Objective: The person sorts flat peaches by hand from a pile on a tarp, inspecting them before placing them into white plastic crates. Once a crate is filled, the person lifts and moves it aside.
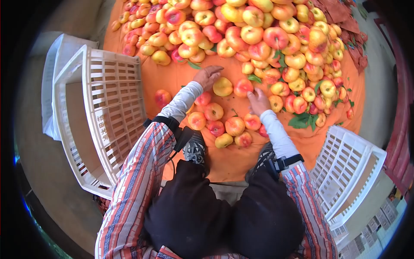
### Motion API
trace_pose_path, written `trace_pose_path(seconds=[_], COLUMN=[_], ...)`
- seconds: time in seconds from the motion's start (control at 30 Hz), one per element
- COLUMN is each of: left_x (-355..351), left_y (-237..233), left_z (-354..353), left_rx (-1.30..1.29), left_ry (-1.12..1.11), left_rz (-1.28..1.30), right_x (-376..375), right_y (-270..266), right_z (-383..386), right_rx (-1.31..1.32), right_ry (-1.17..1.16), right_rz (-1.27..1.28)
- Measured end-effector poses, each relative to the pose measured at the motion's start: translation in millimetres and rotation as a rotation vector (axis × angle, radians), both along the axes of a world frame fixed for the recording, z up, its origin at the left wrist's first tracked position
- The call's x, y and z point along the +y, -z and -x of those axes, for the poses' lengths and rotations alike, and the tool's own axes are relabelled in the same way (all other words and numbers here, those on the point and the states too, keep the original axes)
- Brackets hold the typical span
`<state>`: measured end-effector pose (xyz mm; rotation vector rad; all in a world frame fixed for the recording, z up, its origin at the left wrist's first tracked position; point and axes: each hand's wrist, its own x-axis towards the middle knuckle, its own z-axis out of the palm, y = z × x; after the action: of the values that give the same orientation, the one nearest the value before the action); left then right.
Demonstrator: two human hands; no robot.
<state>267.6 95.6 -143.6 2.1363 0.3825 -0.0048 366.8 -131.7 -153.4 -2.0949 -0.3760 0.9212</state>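
Note:
My left hand [208, 77] is open over the orange cloth [168, 80], fingers stretched to the right. It is just left of a yellow flat peach [223, 86], and another red one shows below its wrist. My right hand [258, 102] has thumb and fingers on the right edge of a red-and-yellow flat peach [243, 87]; some of its fingers are hidden. Between my forearms and in front of my shoes lies a loose group of flat peaches [235, 126], and a lone red one [162, 98] sits left of my left forearm.
A big heap of flat peaches [252, 34] covers the far side of the cloth. On the left a white slatted crate [114, 90] lies tipped; a second white crate [345, 168] stands at the right. Green leaves [303, 121] lie by the heap's right edge.

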Motion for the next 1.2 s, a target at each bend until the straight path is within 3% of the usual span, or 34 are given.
trace_pose_path(seconds=[0.03,0.07,0.1,0.13,0.2,0.3,0.33,0.43,0.47,0.63,0.77,0.8,0.9,1.03,1.07,1.2], left_x=[-5.9,-22.3,-34.0,-44.4,-61.0,-59.9,-60.3,-89.0,-95.0,-123.6,-131.5,-129.0,-131.6,-120.6,-108.4,-66.8], left_y=[10.1,7.2,3.2,-5.1,-6.2,-20.3,-14.5,-49.1,-45.6,-49.6,-43.4,-40.8,-34.9,-25.6,-26.8,-10.2], left_z=[-2.0,0.4,3.0,6.5,19.1,11.3,5.7,-25.5,-38.2,-93.3,-116.4,-116.7,-85.3,-50.6,-46.6,-18.6], left_rx=[-0.123,-0.133,-0.098,-0.065,-0.051,0.091,0.142,-0.139,-0.099,-0.187,-0.052,0.023,0.129,0.106,0.263,0.293], left_ry=[0.098,0.143,0.24,0.336,0.272,0.49,0.418,-0.027,-0.084,0.034,0.156,0.224,0.413,0.157,0.072,-0.301], left_rz=[-0.11,-0.222,-0.308,-0.398,-0.377,-0.34,-0.247,-0.188,-0.081,-0.303,-0.426,-0.399,-0.42,-0.239,0.198,1.152], right_x=[-9.4,-6.6,-11.1,-14.1,-20.5,-45.4,-52.2,-66.5,-69.4,-54.6,-66.7,-72.5,-81.5,-85.7,-82.9,-56.9], right_y=[11.7,-7.9,8.1,-18.5,-40.4,-65.4,-70.6,-73.9,-72.0,-66.7,-53.9,-55.3,-53.2,-40.6,-45.8,-59.1], right_z=[-0.1,4.6,9.3,15.1,22.2,29.1,25.9,-9.8,-20.8,-57.4,-42.3,-37.8,-17.4,3.0,1.9,-6.0], right_rx=[-0.334,-0.333,-0.51,-0.519,-0.463,-0.36,-0.467,-0.828,-0.815,-0.563,-0.742,-0.564,-0.419,-0.564,-0.581,-0.553], right_ry=[-0.125,-0.185,-0.285,-0.364,-0.65,-0.444,-0.333,-0.044,-0.027,0.057,-0.068,-0.117,-0.346,-0.311,-0.299,-0.164], right_rz=[-0.01,0.033,0.03,0.083,0.24,-0.121,-0.101,0.026,0.086,0.336,0.199,0.278,0.349,0.25,0.213,0.06])
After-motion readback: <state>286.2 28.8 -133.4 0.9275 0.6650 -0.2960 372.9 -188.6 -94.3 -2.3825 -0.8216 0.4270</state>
